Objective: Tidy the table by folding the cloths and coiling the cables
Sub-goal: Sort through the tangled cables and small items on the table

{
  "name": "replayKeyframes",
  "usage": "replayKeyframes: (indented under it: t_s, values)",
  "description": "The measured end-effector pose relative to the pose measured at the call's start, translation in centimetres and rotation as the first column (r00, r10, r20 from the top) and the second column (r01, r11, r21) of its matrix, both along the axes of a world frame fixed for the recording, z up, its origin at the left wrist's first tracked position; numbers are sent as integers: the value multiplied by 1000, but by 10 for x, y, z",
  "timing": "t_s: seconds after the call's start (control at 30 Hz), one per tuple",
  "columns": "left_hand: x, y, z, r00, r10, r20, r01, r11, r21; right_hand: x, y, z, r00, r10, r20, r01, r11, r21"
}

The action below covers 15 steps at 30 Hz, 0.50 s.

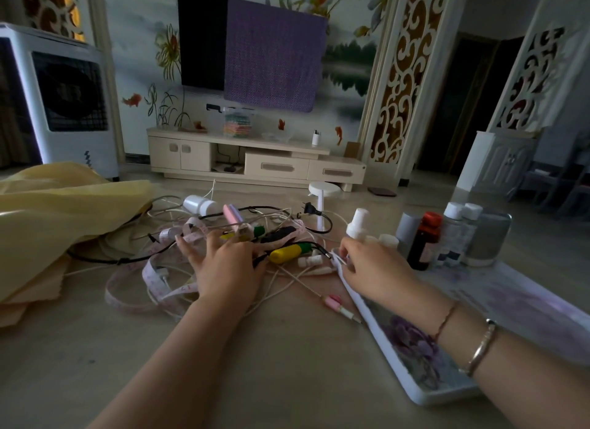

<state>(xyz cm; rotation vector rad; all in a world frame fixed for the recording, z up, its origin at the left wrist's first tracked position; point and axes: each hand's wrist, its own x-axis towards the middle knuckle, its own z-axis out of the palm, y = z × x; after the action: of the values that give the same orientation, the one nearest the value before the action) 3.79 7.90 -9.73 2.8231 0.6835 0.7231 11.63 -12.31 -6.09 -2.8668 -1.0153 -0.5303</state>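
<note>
At centre frame the tangled cables (281, 237) are pinned under the flat, spread left hand (223, 262) — seemingly to steady them for sorting — while the right hand (370, 269) is curled on the tray rim (360, 304); the yellow cloth (48, 224) is heaped at left, unfolded.

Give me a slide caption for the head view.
Left hand spread on tangled cables, right hand at tray.

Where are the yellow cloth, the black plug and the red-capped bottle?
yellow cloth (48, 218): head view, middle of its heap.
black plug (309, 208): head view, on its body.
red-capped bottle (424, 242): head view, on its dark body.
</note>
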Motion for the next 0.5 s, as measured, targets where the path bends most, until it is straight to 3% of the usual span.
replayKeyframes:
  t_s: [0.07,0.17,0.27,0.4,0.5]
  values:
    - [-1,-1,0,1000,6,3,-6,1000,-17,-1,0,-1,993,-14,-117,23,997,75]
    - [-3,0,3,1000,24,-16,-25,999,-34,0,2,1,992,16,-127,12,975,221]
    - [-7,3,8,997,61,-53,-62,998,-33,-6,12,6,967,145,-209,-61,930,362]
    - [-14,6,12,990,119,-77,-122,992,-32,-15,24,3,918,198,-344,-133,970,204]
    - [-19,8,13,990,119,-72,-124,990,-70,-15,30,3,963,178,-201,-148,976,157]
